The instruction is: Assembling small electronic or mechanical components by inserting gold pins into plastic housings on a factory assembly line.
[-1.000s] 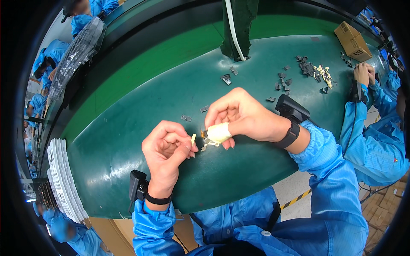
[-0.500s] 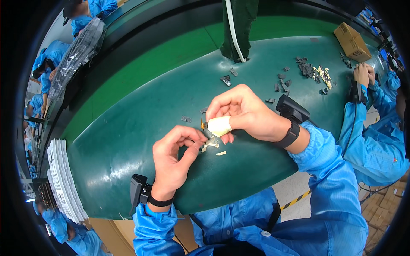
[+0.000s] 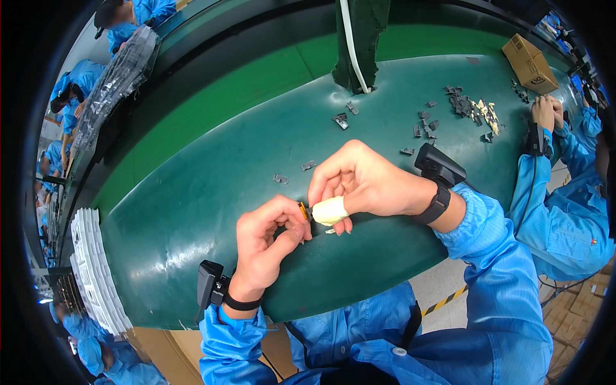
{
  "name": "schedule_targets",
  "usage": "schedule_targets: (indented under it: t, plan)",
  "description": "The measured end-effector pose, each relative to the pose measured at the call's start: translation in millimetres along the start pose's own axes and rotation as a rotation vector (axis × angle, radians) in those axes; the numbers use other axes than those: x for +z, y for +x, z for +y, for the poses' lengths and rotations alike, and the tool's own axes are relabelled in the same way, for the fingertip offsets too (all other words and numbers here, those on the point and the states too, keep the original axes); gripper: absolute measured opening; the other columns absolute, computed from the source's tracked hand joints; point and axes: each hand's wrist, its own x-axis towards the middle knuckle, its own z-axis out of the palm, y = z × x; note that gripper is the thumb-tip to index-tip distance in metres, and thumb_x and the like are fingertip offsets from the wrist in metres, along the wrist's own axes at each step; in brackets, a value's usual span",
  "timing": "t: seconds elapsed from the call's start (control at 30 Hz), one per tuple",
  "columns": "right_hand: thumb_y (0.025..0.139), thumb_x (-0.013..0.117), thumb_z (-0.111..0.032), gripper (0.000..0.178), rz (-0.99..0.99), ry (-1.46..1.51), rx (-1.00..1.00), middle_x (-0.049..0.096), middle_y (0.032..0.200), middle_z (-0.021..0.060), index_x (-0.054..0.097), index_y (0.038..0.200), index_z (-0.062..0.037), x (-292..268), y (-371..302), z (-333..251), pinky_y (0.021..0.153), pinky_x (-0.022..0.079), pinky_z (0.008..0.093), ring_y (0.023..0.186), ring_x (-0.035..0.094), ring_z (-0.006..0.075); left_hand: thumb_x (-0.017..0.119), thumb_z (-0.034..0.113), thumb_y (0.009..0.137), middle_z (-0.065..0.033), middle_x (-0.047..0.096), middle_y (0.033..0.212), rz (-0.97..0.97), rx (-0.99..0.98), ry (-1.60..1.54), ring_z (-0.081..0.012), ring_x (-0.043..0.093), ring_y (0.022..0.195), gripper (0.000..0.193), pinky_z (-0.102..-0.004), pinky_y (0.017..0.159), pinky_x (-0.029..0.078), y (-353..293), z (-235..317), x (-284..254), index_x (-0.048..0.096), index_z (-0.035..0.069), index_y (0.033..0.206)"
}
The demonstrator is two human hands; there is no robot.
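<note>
Over the green table, my left hand (image 3: pixel 266 240) and my right hand (image 3: pixel 375 186) meet at a small black part with an orange strip (image 3: pixel 303 210). Both hands are closed, thumbs against fingers, with the part between their fingertips; much of it is hidden. A pale yellow cover (image 3: pixel 330 210) wraps my right thumb. Under the right fingers a pale sliver (image 3: pixel 330 231) partly shows. Just beyond my hands lie two small dark plastic pieces, a left one (image 3: pixel 280 178) and a right one (image 3: pixel 308 165).
Further back are more dark pieces (image 3: pixel 340 120), a dark heap (image 3: pixel 459 102) and pale scraps (image 3: pixel 489 119). A cardboard box (image 3: pixel 529 64) stands at the far right near a co-worker's hands (image 3: pixel 547 112). White stacked trays (image 3: pixel 96 269) border the left; a post (image 3: pixel 360 48) rises behind.
My right hand has lowered the black part with the orange strip to my left fingertips. My left hand has shifted slightly right. The pale scraps between the hands are now mostly out of sight.
</note>
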Motion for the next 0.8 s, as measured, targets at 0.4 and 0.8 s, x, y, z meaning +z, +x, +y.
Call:
schedule_targets:
  t: [0.4,0.8]
  plan:
    - [0.086,0.067,0.006,0.005,0.066,-0.060,-0.009,0.069,0.074,0.0147,0.065,0.087,0.0100,2,1,6,0.051,0.057,0.0251,0.061,0.071,0.0172,0.058,-0.004,0.081,-0.0103,0.067,0.081,-0.028,0.151,0.318,-0.0166,0.066,0.074,0.014,-0.0271,0.068,0.050,-2,-7,-1,0.061,-0.006,0.095]
    - [0.090,0.066,0.003,0.008,0.172,0.041,-0.030,0.070,0.078,0.0164,0.066,0.092,0.0104,3,3,-2,0.056,0.061,0.0282,0.065,0.072,0.0198,0.064,-0.009,0.084,-0.0079,0.067,0.082,0.246,0.336,0.332,-0.0115,0.061,0.070,0.014,-0.0251,0.064,0.049,-3,-4,7,0.062,-0.005,0.098]
